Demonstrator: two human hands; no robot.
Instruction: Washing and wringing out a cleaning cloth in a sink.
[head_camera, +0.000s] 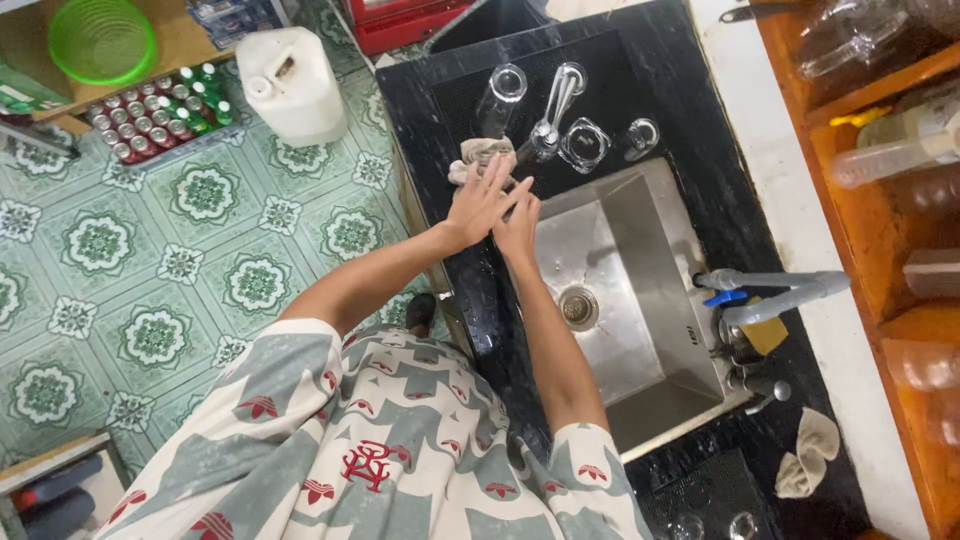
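Hands meet over the black counter's edge where it borders the steel sink (640, 300): the left hand (478, 203) lies with its fingers spread and flat, palm pressed against the right hand (518, 225), whose fingers are laid together under it, and neither hand pinches or holds anything. Both forearms reach in from the near edge of the counter (690, 80), and the patterned shirt (380, 440) fills the bottom of the view. Just beyond the fingertips, a crumpled beige cloth (485, 155) lies on the dark drying mat at the sink's far rim, touching or almost touching the left hand; which one cannot be told. Around it stand clear glasses: a tall one (500, 95) lying tilted, a squat square one (585, 143) and a small round one (640, 135), with a metal tool (553, 110) between them. At the sink's right rim a grey tap (770, 290) with a blue lever juts over the basin, a yellow sponge (765, 333) beside it. Another cloth (808, 455) sits near the counter's near right corner. On the green tiled floor stand a white jug (292, 85) and a tray of cans (160, 110).
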